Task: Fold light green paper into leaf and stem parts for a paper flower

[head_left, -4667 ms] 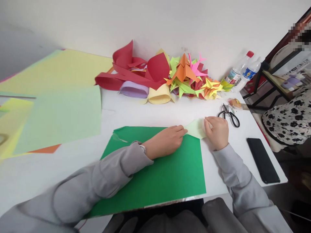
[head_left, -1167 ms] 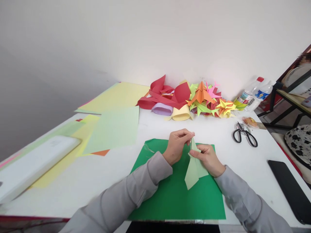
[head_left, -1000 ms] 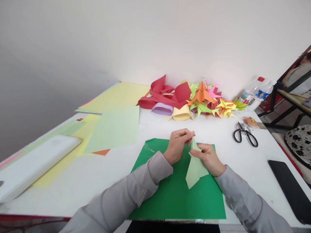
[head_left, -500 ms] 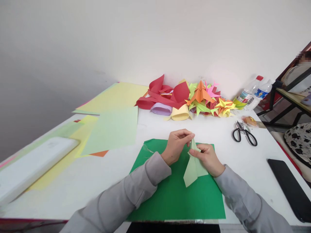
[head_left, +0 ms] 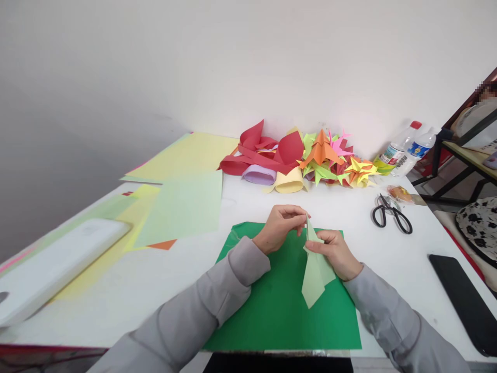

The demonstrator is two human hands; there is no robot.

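A pale green folded paper [head_left: 315, 282] is held up over a green sheet [head_left: 279, 311] on the table. My right hand [head_left: 337, 254] is closed around its middle, thumb on the near face. At the paper's narrow upper tip, my left hand [head_left: 281, 226] has its fingers pinched together from the left side. The wide end of the paper hangs down, its flaps slightly spread. The inner folds behind my right thumb are hidden.
Coloured paper sheets [head_left: 182, 207] and a long white box [head_left: 66, 264] lie to the left. Folded paper shapes [head_left: 322, 155] are heaped at the wall. On the right are scissors [head_left: 392, 212], a black phone-like slab [head_left: 462, 303] and two plastic bottles [head_left: 407, 145].
The folded paper has turned slightly, its lower end moving right and down. My left hand has shifted a little left at the tip, while my right hand keeps its hold.
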